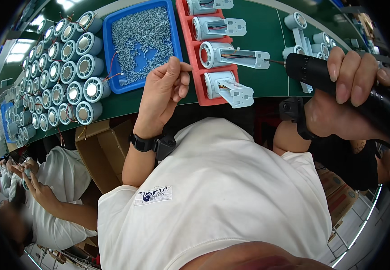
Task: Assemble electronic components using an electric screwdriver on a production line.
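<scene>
Centrally, the third housing (236,56) from the top lies in the red tray (192,45), its long axis running left to right across the view: round end at the left, narrow arm reaching out past the tray's right edge. The right hand (354,85) is wrapped around a black driver (309,72), which slants up and leftward so that its thin bit (276,61) points at the free end of that arm, nearly in line with it. Bit and arm end meet in the view; whether they touch or stand at different depths cannot be told. From the right hand, then, the housing lies to the left and slightly upward, with the driver spanning the gap. The left hand (164,87) is nearer the round end, its fingertips just beside the tray's left edge; its fingers are curled, thumb close to forefinger, and whether they pinch anything small cannot be told. Left of the tray, a blue bin (106,54) holds loose screws (147,33).
</scene>
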### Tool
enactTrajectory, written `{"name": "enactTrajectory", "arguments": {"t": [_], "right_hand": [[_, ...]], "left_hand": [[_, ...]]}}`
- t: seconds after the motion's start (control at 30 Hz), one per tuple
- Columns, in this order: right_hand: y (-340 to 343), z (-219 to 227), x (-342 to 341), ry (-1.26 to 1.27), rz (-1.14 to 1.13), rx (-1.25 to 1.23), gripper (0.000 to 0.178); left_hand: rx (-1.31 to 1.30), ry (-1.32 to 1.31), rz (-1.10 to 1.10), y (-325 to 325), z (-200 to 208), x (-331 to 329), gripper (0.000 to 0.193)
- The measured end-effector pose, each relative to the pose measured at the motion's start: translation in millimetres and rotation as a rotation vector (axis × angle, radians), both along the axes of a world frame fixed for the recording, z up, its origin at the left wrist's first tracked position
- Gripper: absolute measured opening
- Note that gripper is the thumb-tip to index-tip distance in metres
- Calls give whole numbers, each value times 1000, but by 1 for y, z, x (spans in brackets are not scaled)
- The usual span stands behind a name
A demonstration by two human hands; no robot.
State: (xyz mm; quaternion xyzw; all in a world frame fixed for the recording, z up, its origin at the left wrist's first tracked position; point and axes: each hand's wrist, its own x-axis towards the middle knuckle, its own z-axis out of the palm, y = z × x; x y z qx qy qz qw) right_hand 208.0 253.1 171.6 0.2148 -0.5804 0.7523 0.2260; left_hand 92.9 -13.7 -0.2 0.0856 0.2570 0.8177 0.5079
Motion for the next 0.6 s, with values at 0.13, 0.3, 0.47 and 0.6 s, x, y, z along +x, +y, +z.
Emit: {"name": "enactTrajectory", "arguments": {"t": [0.13,0.3,0.47,0.6], "right_hand": [[8,-1,-8,2,162,94,72],[5,-6,-12,48,147,120,65],[-12,-8,-12,110,-36,65,63],[-17,-3,-3,83,-189,-42,59]], "left_hand": [[-243,43,152,18,10,3,37],[-283,99,243,42,12,7,32],[-267,109,264,49,6,8,27],[-265,70,251,51,3,9,25]]}}
